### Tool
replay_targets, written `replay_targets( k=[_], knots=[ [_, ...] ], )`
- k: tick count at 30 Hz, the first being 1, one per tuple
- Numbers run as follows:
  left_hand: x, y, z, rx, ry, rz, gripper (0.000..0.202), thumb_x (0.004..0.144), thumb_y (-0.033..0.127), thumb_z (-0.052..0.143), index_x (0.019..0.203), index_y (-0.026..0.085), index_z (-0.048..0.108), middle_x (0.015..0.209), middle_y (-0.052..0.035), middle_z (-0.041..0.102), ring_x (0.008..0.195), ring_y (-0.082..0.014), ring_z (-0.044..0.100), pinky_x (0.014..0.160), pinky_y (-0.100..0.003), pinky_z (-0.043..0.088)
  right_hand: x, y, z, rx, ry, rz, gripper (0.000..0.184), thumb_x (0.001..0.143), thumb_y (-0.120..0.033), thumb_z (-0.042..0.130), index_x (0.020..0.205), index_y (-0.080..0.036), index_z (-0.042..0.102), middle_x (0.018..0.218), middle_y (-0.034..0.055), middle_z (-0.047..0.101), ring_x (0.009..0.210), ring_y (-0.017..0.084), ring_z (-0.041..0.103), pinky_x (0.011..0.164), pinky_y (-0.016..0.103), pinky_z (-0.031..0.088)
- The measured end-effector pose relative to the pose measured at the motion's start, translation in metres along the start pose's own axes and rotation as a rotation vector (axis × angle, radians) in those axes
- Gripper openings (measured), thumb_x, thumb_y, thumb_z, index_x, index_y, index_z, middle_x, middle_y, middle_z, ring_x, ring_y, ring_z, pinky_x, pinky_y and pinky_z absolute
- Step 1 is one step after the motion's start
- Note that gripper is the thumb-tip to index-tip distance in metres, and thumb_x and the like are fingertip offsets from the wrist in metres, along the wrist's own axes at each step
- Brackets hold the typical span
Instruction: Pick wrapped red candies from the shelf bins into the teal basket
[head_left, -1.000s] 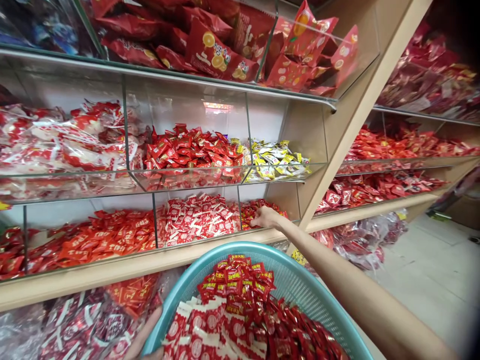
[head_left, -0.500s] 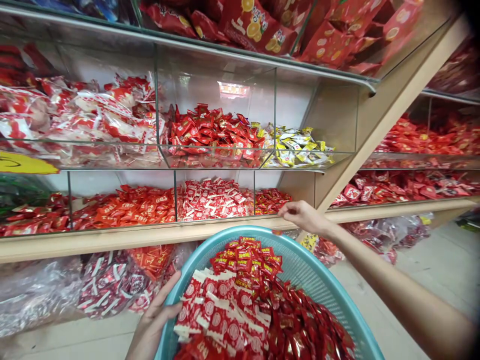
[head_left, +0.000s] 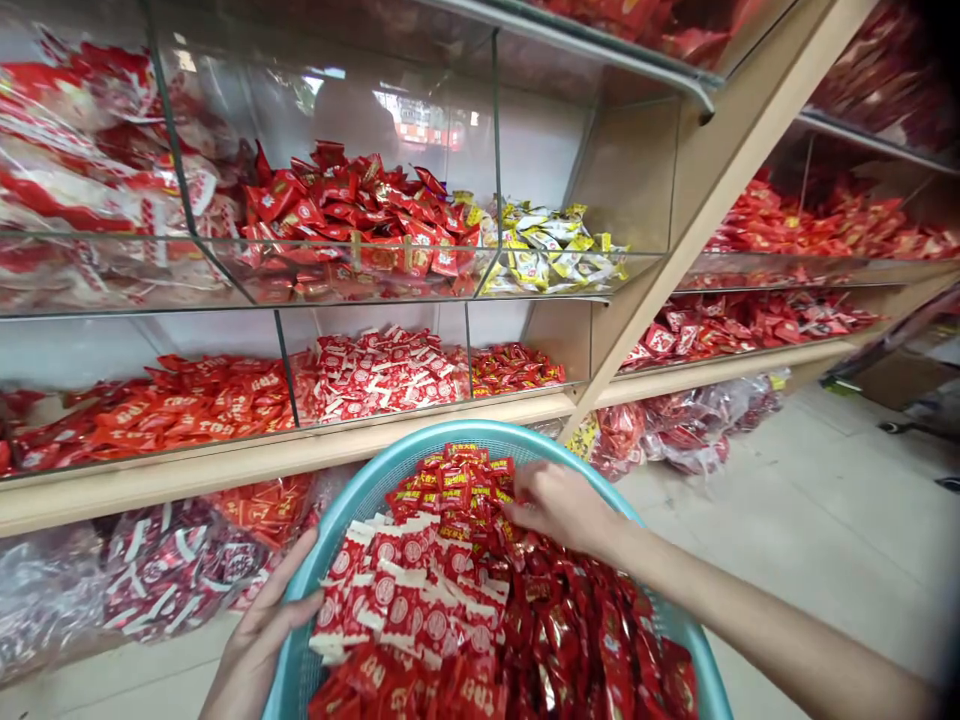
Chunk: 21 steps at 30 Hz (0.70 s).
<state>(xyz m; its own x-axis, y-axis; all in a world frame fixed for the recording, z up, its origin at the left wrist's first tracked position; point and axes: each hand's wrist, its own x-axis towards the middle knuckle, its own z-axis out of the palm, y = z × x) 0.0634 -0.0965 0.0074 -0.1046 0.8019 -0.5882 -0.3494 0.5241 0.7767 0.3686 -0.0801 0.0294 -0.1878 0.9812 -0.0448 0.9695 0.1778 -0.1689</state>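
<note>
A round teal basket [head_left: 360,495] fills the lower middle of the view, heaped with red and red-and-white candy packets [head_left: 450,580]. My left hand [head_left: 259,635] grips the basket's left rim from outside, fingers wrapped against it. My right hand [head_left: 559,505] reaches into the basket from the right, its fingers curled down into the red packets on top; whether they pinch any is hidden. Just beyond the basket is the lowest shelf bin of small red packets [head_left: 514,367].
Glass-fronted wooden shelves [head_left: 375,440] hold bins of red [head_left: 352,215], red-and-white [head_left: 371,375] and yellow candy [head_left: 551,255]. Clear bags of candy [head_left: 172,565] lie on the floor under the shelf. Bare tiled floor [head_left: 825,510] lies to the right.
My right hand has drawn back from the lower right shelf bin and come down into the basket's candy. The view has tilted down and shifted; my left hand keeps its hold.
</note>
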Motion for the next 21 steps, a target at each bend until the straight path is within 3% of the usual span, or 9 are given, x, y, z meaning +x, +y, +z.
replay_targets(
  k=[4,8,11,15,18,21],
  knots=[
    [-0.002,0.001,0.001,-0.023,-0.033,-0.032,0.057,0.063,0.025,0.068,0.116,0.039,0.055,0.127,0.0067,0.053,0.112,-0.0235,0.051,0.095,-0.034,0.037,-0.002,-0.024,0.024,-0.182,-0.22,0.131,0.037,0.075,-0.049,0.053,0.076,-0.014,0.065,0.081,0.0143,0.066,0.078,0.027,0.062,0.067,0.034,0.043],
    [-0.006,0.002,0.002,-0.042,-0.032,-0.043,0.056,0.064,0.023,0.067,0.116,0.041,0.054,0.127,0.0074,0.053,0.111,-0.0242,0.052,0.096,-0.037,0.036,-0.003,-0.025,0.035,-0.145,-0.229,0.176,0.027,0.072,-0.042,0.057,0.082,-0.018,0.064,0.087,0.0117,0.066,0.084,0.024,0.061,0.069,0.029,0.042],
    [-0.005,0.0,0.001,-0.05,-0.034,-0.038,0.058,0.064,0.024,0.067,0.118,0.04,0.053,0.123,0.0043,0.057,0.111,-0.026,0.051,0.097,-0.041,0.033,-0.003,-0.018,0.022,-0.07,-0.221,0.221,0.024,0.07,-0.04,0.056,0.08,-0.019,0.063,0.084,0.0097,0.066,0.081,0.024,0.061,0.065,0.029,0.04],
    [0.002,-0.004,-0.004,-0.04,-0.071,0.05,0.055,0.061,0.024,0.068,0.114,0.033,0.058,0.12,0.0038,0.059,0.115,-0.0233,0.047,0.098,-0.032,0.032,0.009,-0.019,-0.015,-0.025,-0.221,0.23,0.025,0.068,-0.042,0.056,0.077,-0.019,0.062,0.081,0.009,0.064,0.077,0.023,0.059,0.061,0.028,0.037],
    [0.005,-0.006,-0.006,-0.028,-0.108,0.054,0.054,0.062,0.025,0.069,0.114,0.033,0.058,0.123,0.0037,0.057,0.118,-0.0241,0.044,0.099,-0.034,0.031,0.03,-0.044,-0.037,-0.038,-0.155,0.137,0.03,0.069,-0.044,0.055,0.083,-0.018,0.062,0.086,0.0102,0.063,0.083,0.024,0.057,0.066,0.029,0.038],
    [0.006,-0.006,-0.008,0.005,-0.083,0.072,0.055,0.062,0.03,0.069,0.116,0.032,0.057,0.123,0.0016,0.057,0.119,-0.028,0.042,0.101,-0.041,0.029,0.053,-0.082,-0.039,-0.047,-0.166,0.033,0.032,0.07,-0.043,0.056,0.088,-0.017,0.062,0.092,0.012,0.063,0.088,0.025,0.056,0.071,0.031,0.039]
  ],
)
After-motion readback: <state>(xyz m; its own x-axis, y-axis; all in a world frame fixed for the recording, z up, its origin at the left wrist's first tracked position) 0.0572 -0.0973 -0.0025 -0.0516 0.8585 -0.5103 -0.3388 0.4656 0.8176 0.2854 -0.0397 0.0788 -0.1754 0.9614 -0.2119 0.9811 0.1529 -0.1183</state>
